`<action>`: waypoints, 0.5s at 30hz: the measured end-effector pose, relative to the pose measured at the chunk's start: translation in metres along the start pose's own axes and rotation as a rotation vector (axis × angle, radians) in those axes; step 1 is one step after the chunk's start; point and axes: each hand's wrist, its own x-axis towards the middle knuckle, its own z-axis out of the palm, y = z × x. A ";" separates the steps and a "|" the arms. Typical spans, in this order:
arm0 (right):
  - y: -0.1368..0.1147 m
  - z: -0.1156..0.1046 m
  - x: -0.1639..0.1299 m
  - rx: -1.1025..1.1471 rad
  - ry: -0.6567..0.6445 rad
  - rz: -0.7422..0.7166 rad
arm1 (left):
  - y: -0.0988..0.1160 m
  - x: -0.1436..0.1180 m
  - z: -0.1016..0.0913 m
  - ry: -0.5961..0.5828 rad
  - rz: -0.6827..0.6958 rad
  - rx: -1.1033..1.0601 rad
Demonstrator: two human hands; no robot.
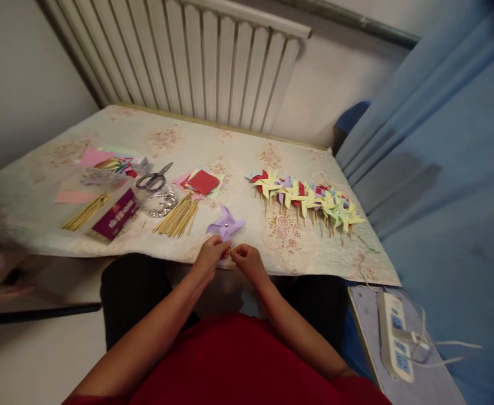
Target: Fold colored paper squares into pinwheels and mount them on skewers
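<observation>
A purple paper pinwheel (225,225) with a shiny round centre is held just over the table's front edge. My left hand (210,256) is closed on its lower part, thumb and fingers pinched together. Close beside it, my right hand (249,261) is also pinched shut, its fingertips almost touching the left ones below the pinwheel. What the right fingers grip is too small and partly hidden to make out. Thin wooden sticks (178,216) lie in a fan left of the pinwheel, near a stack of coloured paper squares (203,182).
Finished pinwheels (308,201) lie in a row at the right. Scissors (154,179), a clear bag of small shiny pieces (161,202), a clear box (114,216) with sticks, and coloured papers (97,157) are at the left. A power strip (395,336) sits low at the right by a blue curtain (449,185).
</observation>
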 end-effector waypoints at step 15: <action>0.022 -0.046 0.017 0.001 0.226 -0.005 | -0.017 0.038 0.012 -0.074 0.002 0.256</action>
